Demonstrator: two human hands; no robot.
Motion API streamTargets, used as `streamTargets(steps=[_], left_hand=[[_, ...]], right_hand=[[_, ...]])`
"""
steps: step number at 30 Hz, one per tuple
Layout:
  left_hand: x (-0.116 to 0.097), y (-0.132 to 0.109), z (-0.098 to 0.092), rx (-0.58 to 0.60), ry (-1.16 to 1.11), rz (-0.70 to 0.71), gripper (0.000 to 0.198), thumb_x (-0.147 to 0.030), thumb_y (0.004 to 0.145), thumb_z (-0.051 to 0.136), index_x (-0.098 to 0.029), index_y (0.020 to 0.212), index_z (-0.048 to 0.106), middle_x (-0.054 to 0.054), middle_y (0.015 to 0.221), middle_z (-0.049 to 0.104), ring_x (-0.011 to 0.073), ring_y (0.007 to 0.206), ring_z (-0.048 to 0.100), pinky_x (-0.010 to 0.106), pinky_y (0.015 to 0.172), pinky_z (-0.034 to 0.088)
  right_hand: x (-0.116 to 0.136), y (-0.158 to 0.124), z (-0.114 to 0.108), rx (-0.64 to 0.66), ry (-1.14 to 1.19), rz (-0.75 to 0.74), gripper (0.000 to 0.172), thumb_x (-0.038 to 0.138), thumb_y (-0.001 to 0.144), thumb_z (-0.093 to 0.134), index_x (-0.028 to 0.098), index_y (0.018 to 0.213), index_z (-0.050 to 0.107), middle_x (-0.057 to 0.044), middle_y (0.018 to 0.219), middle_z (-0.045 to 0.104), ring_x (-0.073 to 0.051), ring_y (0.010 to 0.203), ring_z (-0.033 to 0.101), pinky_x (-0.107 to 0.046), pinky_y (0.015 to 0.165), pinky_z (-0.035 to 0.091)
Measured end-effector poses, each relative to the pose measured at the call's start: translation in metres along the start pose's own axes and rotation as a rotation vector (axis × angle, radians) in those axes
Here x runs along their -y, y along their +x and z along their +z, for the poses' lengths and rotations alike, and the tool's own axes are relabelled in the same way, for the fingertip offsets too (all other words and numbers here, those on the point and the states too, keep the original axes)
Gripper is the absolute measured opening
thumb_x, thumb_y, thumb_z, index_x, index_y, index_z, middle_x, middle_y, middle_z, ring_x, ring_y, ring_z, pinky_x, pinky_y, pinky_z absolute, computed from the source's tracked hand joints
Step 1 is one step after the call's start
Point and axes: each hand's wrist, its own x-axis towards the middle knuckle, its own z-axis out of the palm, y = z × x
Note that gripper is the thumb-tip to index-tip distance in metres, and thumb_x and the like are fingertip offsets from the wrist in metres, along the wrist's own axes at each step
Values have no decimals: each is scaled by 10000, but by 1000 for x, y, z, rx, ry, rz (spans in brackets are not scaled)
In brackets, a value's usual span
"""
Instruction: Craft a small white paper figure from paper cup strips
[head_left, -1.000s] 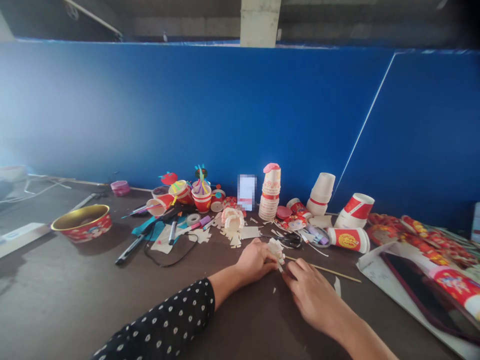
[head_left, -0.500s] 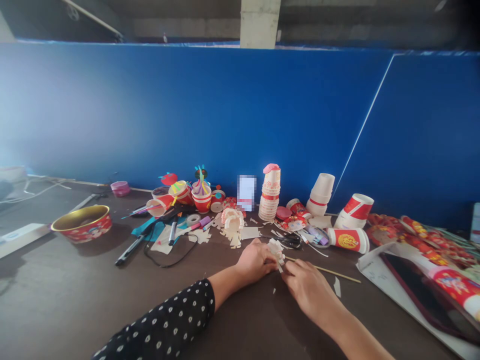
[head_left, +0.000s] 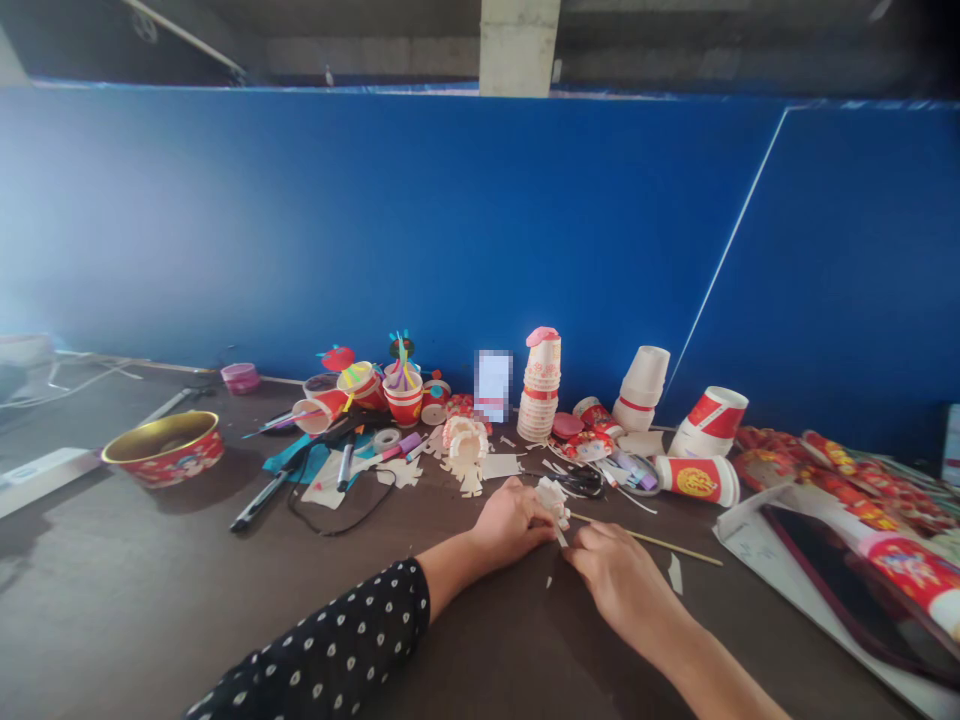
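Observation:
A white cut-paper piece [head_left: 553,497] with curled, fringed ends sits at the fingertips of my left hand [head_left: 514,525], which is closed on it. From its lower side a narrow white paper strip [head_left: 561,537] reaches toward my right hand [head_left: 611,570]. That hand is closed, thumb and fingers pinching the strip's end. Behind the right hand a thin wooden stick [head_left: 675,548] lies slanted on the table; its left end comes close to the paper piece, and I cannot tell whether they are joined. The fingertips partly hide the paper.
Beyond my hands lie a fringed paper cup [head_left: 465,445], a cup stack [head_left: 538,395], a black cable [head_left: 581,484] and paper scraps. At left are a red bowl [head_left: 169,465] and black pen [head_left: 259,505]. A phone [head_left: 847,580] rests on a white box at right.
Hardly anything differs. My right fingers have shifted very slightly by the paper strip, while my left hand keeps its place.

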Motion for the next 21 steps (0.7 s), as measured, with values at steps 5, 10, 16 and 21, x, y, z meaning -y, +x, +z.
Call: streamTargets(steps=[5,10,16,21], left_hand=[[0,0,0,-1,-5,-3,105,-303,797,639,-231,799,715,-6,748,649,148,747,561,285,796,356],[-1,1,-1,14,-13,-6,105,-294,796,646,-217,787,716,-3,750,652,149,750,568,287,797,350],[0,1,-1,16,-17,-2,99,-297,790,658,-218,808,716,-1,780,659,151,770,566,288,798,350],[0,0,-1,9,-14,-9,106,-304,794,652,-230,831,717,0,772,657,151,766,563,288,801,357]], right_hand=[[2,0,-2,-25,9,-36,314,111,892,360,218,842,651,-23,771,607,-160,797,523,-270,729,343],[1,0,-2,-38,-5,-33,263,84,867,398,202,756,605,-7,731,594,-146,743,508,-262,695,324],[-1,-1,2,-53,-64,-25,261,89,863,406,193,694,576,-10,708,578,-153,736,503,-277,679,308],[-3,-4,4,-37,-27,-24,289,108,871,387,189,687,594,-23,725,571,-161,767,510,-281,697,327]])
